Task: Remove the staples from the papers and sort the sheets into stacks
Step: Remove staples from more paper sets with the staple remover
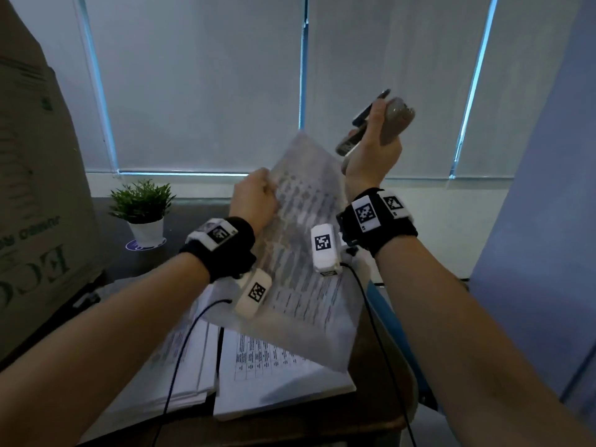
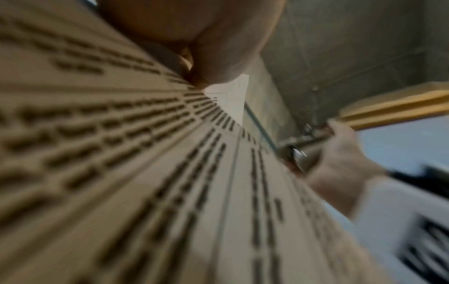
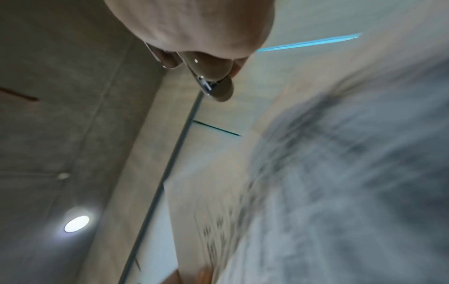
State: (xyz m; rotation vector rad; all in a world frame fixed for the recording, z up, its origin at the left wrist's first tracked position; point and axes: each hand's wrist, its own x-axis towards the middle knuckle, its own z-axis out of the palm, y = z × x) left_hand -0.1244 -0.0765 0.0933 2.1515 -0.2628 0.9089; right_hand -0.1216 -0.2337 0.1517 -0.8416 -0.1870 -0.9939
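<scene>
My left hand (image 1: 254,200) grips the left edge of a printed sheaf of paper (image 1: 306,253), held up and tilted above the desk. The same printed paper (image 2: 145,173) fills the left wrist view, with my left hand (image 2: 213,63) pinching it near the top. My right hand (image 1: 375,146) is raised above the paper's upper right corner and grips a metal staple remover (image 1: 367,119). The staple remover (image 3: 209,80) shows blurred under my right hand (image 3: 194,28) in the right wrist view. Two stacks of printed sheets, a left stack (image 1: 180,366) and a right stack (image 1: 283,379), lie on the desk below.
A small potted plant (image 1: 142,209) stands at the back left of the dark desk (image 1: 193,221). A large cardboard box (image 1: 35,188) rises on the left. Window blinds (image 1: 200,79) hang behind. A blue partition (image 1: 541,221) stands on the right.
</scene>
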